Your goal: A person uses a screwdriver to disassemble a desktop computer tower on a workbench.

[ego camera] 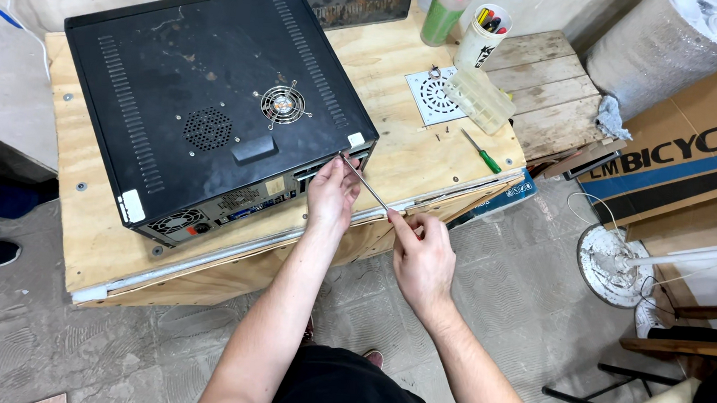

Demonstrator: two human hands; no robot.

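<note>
A black desktop computer case (205, 96) lies on its side on a plywood table (403, 69), its rear panel facing me. My right hand (423, 253) grips the handle end of a long thin screwdriver (367, 185), whose tip meets the case's rear right corner. My left hand (332, 195) rests against the rear panel next to that corner, fingers steadying the shaft.
On the table's right stand a white fan grille (432, 92), a clear plastic box (479, 98), a green-handled screwdriver (482, 151), a cup of pens (482, 34) and a green cup (442, 12). A cardboard box (703, 152) and a fan base (614, 256) sit on the floor.
</note>
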